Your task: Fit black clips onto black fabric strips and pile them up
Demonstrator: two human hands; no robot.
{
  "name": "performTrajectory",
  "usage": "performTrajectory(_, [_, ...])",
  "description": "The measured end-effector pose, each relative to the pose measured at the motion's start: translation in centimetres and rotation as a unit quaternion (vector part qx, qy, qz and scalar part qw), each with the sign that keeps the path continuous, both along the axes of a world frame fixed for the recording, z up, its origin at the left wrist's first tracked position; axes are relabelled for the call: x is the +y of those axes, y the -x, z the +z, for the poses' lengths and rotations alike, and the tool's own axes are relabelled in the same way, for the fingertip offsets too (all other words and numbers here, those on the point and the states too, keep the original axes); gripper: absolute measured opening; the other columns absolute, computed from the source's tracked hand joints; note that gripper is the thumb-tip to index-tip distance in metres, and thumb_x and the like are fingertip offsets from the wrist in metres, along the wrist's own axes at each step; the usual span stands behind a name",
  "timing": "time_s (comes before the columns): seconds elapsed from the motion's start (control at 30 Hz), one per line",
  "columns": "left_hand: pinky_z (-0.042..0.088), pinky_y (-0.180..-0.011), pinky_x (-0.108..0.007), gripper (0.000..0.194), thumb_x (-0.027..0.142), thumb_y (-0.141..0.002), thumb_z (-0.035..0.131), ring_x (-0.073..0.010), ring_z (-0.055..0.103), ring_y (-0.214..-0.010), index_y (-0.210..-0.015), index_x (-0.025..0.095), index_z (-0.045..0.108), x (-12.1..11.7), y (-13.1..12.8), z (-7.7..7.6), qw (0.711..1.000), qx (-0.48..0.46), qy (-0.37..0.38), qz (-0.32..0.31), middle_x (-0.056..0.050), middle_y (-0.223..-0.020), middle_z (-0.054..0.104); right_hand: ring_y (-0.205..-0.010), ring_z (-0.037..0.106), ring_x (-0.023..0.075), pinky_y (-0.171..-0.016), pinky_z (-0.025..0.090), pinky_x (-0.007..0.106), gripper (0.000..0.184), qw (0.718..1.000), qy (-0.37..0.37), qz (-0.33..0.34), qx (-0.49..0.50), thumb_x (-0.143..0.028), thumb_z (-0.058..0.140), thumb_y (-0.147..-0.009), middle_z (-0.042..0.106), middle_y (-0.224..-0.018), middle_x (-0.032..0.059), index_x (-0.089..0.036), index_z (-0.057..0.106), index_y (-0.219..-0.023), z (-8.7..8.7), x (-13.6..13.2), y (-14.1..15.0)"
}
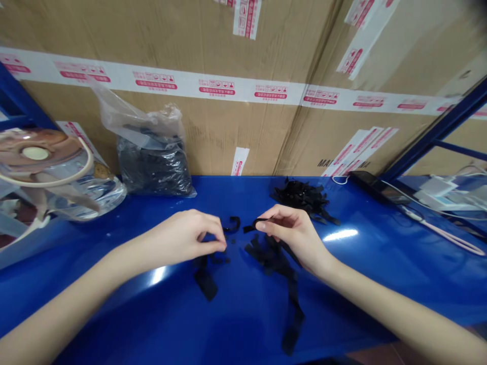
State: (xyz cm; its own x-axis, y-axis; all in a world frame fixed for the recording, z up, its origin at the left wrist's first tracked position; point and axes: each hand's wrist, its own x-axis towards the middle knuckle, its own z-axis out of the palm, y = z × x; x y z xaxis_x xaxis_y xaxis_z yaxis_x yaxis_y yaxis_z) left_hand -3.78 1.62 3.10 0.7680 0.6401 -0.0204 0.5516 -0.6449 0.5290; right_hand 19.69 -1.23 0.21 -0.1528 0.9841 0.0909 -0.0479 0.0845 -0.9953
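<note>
Left hand [186,241] pinched shut, held item hidden; right hand [291,238] grasping black strip [253,226]. Loose strips [272,256] at six o'clock: slack pinch risks slip, tangling.

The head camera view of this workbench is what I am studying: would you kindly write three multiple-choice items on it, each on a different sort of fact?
1. Where is the clear plastic bag of black pieces?
A) Against the cardboard cartons
B) In a hand
C) On the floor

2. What colour is the bench top?
A) Green
B) White
C) Blue

3. What is the right hand doing?
A) Lying flat and empty
B) Pinching a black strip
C) Gripping a phone

1 A: the bag stands on the bench, touching the cartons.
2 C: the glossy surface is plainly blue.
3 B: the strip shows between its fingertips.
</note>
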Motion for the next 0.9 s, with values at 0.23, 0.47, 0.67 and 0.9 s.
performTrajectory(0.23, [0.043,-0.064,-0.025,0.014,0.013,-0.086,0.06,-0.0161,0.067,-0.074,-0.079,0.021,0.068,-1.8,-1.4,-1.1,0.98,0.132,-0.14,-0.06,0.002,-0.083,0.068,-0.071,0.061,0.0128,-0.066,0.047,0.025,0.008,0.993,-0.06,0.082,-0.055,-0.026,0.076,-0.074,0.069,-0.078,0.0003,-0.02,0.071,-0.076,-0.2,-0.2,-0.6])
performTrajectory(0.47, [0.04,-0.051,-0.03,0.013,0.008,-0.083,0.057,-0.0221,0.064,-0.065,-0.075,0.015,0.065,-3.1,-2.8,-2.2,0.933,0.184,-0.293,-0.097,-0.004,-0.072,0.065,-0.064,0.058,0.0099,-0.059,0.045,0.021,0.007,0.976,-0.057,0.195,-0.078,-0.021,0.076,-0.074,0.069,-0.076,0.0011,-0.017,0.073,-0.078,0.1,-0.4,-0.6])
performTrajectory(0.67, [0.039,-0.047,-0.029,0.011,0.01,-0.081,0.06,-0.0203,0.063,-0.061,-0.072,0.016,0.062,-2.5,-2.3,-3.1,0.926,0.169,-0.331,-0.068,-0.002,-0.071,0.064,-0.061,0.058,0.0081,-0.054,0.041,0.019,0.016,0.888,0.038,0.447,-0.105,-0.025,0.08,-0.07,0.072,-0.075,0.0024,-0.014,0.075,-0.079,0.5,-0.7,-0.8])
performTrajectory(0.9, [0.038,-0.052,-0.025,0.01,0.011,-0.076,0.057,-0.0159,0.063,-0.06,-0.075,0.017,0.065,-1.7,-2.4,-2.9,0.974,0.099,-0.199,0.044,0.0,-0.076,0.067,-0.065,0.063,0.0102,-0.063,0.048,0.02,0.009,0.958,0.012,0.265,-0.108,-0.02,0.078,-0.071,0.073,-0.074,0.0008,-0.015,0.074,-0.076,-0.6,-0.8,0.3])
